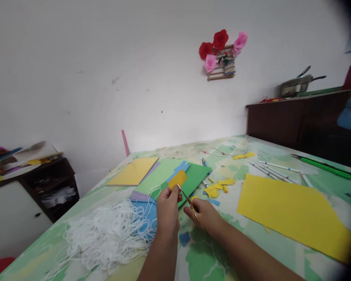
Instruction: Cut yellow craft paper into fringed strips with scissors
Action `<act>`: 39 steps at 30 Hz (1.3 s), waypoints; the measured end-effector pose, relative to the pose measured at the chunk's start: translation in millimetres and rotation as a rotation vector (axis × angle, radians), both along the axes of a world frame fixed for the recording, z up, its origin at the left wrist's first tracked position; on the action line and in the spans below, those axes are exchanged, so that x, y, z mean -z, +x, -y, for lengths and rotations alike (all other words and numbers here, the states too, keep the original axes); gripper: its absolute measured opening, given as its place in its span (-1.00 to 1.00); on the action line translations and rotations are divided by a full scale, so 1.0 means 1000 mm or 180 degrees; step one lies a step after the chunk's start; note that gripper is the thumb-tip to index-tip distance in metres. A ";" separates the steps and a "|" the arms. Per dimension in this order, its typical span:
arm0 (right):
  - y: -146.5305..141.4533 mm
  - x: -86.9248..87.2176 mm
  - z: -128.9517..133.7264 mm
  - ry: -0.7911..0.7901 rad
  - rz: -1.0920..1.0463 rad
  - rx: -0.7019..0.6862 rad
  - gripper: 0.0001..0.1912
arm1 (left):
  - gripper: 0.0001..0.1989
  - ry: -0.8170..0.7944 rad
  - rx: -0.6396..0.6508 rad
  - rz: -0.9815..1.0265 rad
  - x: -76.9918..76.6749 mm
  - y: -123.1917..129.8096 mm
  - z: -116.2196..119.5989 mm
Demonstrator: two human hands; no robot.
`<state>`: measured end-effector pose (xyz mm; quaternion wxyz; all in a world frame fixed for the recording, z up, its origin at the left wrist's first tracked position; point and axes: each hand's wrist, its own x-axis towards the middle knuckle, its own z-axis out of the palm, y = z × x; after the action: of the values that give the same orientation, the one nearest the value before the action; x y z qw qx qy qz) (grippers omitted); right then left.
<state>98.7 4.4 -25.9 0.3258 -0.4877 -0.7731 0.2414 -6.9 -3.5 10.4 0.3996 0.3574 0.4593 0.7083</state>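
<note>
My left hand pinches a small piece of yellow paper by its lower edge, above the middle of the table. In my right hand is a pair of scissors, their blades pointing up and left so that the tips meet the paper's lower edge. Whether the blades are apart is too small to tell. Green sheets and a blue strip lie just behind the hands. Yellow scraps are scattered right of the scissors. A heap of white string spreads left of my left hand.
A large yellow sheet lies at right, with several white markers behind it. A green utility knife rests near the right edge. Yellow sheets sit at back left. The wall borders the table's far side.
</note>
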 end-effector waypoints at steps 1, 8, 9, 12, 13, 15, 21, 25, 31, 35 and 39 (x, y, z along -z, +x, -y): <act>0.000 0.000 0.000 0.0001 -0.0006 0.0007 -0.66 | -0.79 -0.0005 0.0016 -0.0010 0.000 0.001 0.001; -0.001 0.000 -0.002 -0.0118 -0.0103 -0.0018 -0.70 | -0.77 -0.0010 0.0126 0.0073 0.001 0.001 0.000; -0.001 0.000 -0.002 -0.0150 -0.0111 -0.0017 -0.71 | -0.77 -0.0010 0.0133 0.0103 0.001 0.000 -0.001; -0.001 0.001 -0.003 -0.0241 -0.0142 -0.0043 -0.74 | -0.78 0.0007 0.0144 0.0180 0.001 0.000 -0.001; -0.002 0.001 -0.003 -0.0270 -0.0154 -0.0062 -0.74 | -0.78 0.0014 0.0151 0.0199 0.000 0.000 -0.001; -0.002 0.002 -0.004 -0.0313 -0.0184 -0.0094 -0.73 | -0.79 0.0013 0.0171 0.0240 -0.001 0.000 -0.001; -0.002 0.007 -0.005 -0.0284 -0.0248 -0.0132 -0.76 | -0.79 -0.0053 0.0207 0.0374 -0.002 -0.001 0.000; -0.002 0.008 -0.004 -0.0123 -0.0227 -0.0135 -0.68 | -0.80 -0.0072 0.0159 0.0456 -0.002 -0.003 0.000; -0.001 0.004 -0.001 0.0082 -0.0097 -0.0218 -0.62 | -0.77 -0.0015 0.0138 0.0508 -0.004 -0.003 0.001; -0.002 0.002 0.000 0.0022 -0.0057 -0.0211 -0.66 | -0.77 -0.0008 0.0288 0.0499 -0.002 -0.002 0.000; -0.002 0.004 -0.001 0.0004 -0.0069 -0.0231 -0.66 | -0.78 -0.0026 0.0385 0.0438 0.000 -0.001 -0.001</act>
<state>97.0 5.9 -29.7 0.3256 -0.4565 -0.7868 0.2579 -7.8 -2.4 10.8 0.4737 0.3334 0.4113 0.7038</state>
